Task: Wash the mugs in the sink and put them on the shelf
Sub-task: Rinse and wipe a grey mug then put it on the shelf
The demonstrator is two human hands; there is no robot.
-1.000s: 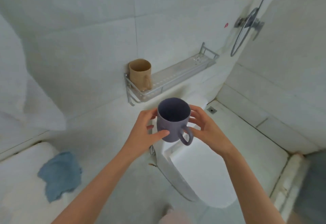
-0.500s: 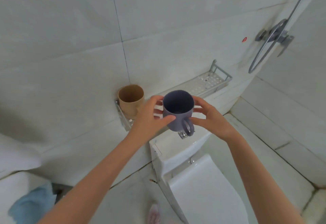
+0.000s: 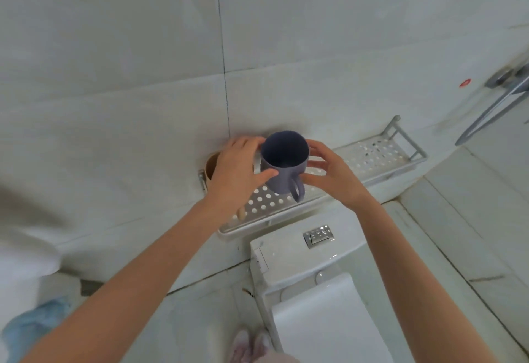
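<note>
A purple mug (image 3: 282, 169) stands upright with its handle towards me, low over the left part of the perforated metal shelf (image 3: 372, 156) on the tiled wall. Whether its base touches the shelf I cannot tell. My left hand (image 3: 237, 171) holds the mug's left side, thumb across the front. On the mug's right side, my right hand (image 3: 335, 175) holds it with fingers spread and curved. A tan mug (image 3: 210, 166) stands at the shelf's left end, mostly hidden behind my left hand.
Directly under the shelf is a white toilet cistern with chrome flush buttons (image 3: 318, 236) and the closed toilet lid (image 3: 323, 322). A blue cloth (image 3: 31, 325) lies at the lower left. The shower valve and hose (image 3: 501, 99) hang at the right.
Both hands carried the purple mug forward and up to the shelf, beside the tan mug. My left hand now covers most of the tan mug.
</note>
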